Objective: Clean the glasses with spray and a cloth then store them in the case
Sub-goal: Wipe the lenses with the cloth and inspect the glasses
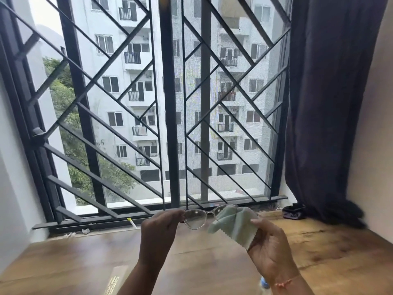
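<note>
The left hand pinches one end of the glasses above the wooden desk. The right hand holds a pale green cloth over the other lens. A small dark object sits in the desk's far right corner.

- Before me, a wide window behind a black diagonal grille lets in grey daylight.
- A dark curtain hangs at my right.
- Below lies a wooden surface, perhaps a desk.
- Pale walls flank me.
</note>
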The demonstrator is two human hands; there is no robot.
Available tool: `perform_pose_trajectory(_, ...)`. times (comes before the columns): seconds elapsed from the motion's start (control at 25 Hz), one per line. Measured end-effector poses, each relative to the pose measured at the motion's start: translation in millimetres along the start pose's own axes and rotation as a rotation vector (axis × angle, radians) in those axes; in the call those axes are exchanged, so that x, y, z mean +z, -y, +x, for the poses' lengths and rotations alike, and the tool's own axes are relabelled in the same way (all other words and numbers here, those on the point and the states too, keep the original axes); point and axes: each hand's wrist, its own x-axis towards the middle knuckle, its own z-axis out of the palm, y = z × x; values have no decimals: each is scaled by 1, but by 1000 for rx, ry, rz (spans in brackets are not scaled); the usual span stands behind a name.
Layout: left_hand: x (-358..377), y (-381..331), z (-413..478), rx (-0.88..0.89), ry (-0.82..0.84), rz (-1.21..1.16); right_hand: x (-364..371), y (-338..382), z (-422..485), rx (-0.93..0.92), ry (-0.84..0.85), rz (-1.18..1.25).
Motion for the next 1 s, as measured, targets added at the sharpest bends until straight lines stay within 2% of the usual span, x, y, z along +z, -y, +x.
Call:
perform_pose_trajectory(0.12,-1,1,2,-19,-14,-8,-15,-4,8,37,-9,149)
perform_pose_trajectory(0.2,-2,0,4,-30,-30,-25,-21,-16,9,-34,-10,139)
perform_pose_trajectory(0.28,-4,-2,7,-25,-41,-20,-30,-15,9,9,225,186)
perform_pose_trajectory(0.4,-6,-4,10,-31,-52,-21,-32,-15,9,16,315,143)
perform_pose_trajectory(0.64,-9,-8,11,26,-59,55,-39,-14,14,5,226,42)
perform_pose_trajectory(0.76,-9,-10,10,48,-68,79,-34,-21,21,-75,297,-88)
perform_pose_trajectory(0.88,-10,-12,10,65,-67,83,-27,-21,23,2,331,-88)
perform_pose_trajectory(1.0,-10,-15,8,63,-55,60,-23,-23,25,-12,239,-89)
